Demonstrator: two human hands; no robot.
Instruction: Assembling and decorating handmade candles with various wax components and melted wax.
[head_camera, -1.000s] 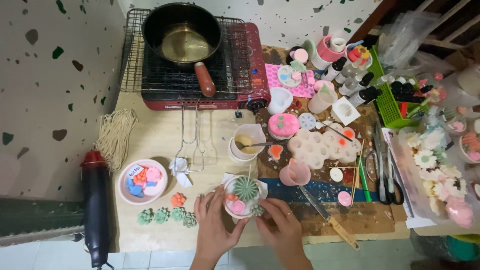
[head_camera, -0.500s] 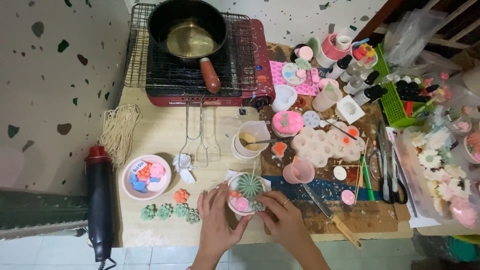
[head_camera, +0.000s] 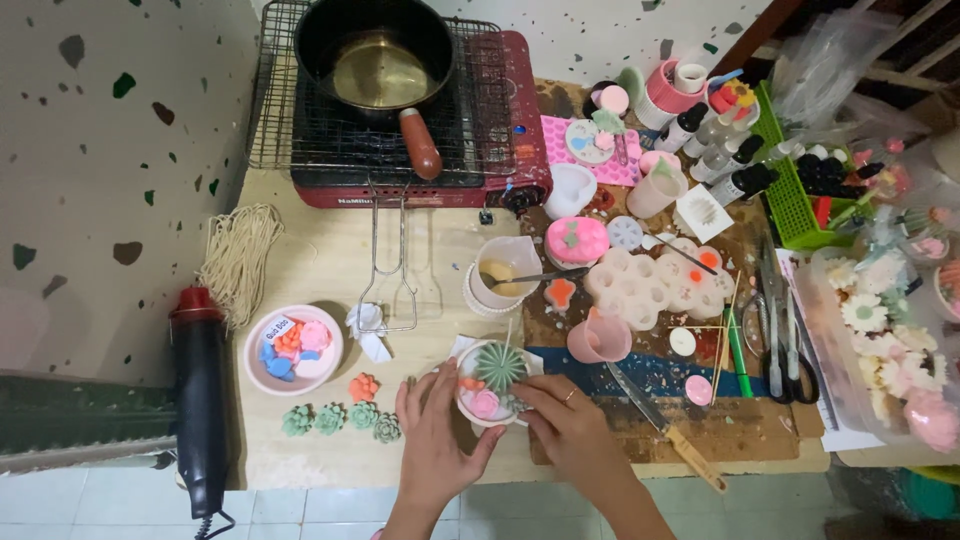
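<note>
White small bowl (head_camera: 462, 408) is sitting at lower centre of the frame on the pale counter (head_camera: 320, 275), carrying a green ribbed succulent piece (head_camera: 499, 366) and a pink flower piece (head_camera: 484, 404). I am cupping the bowl's left rim with my left hand (head_camera: 432, 440), grip curled against it. My right hand (head_camera: 566, 424) is pinching a small grey-green piece (head_camera: 516, 403) at the right rim. Four green succulent pieces (head_camera: 340, 420) are lying well left of the bowl.
</note>
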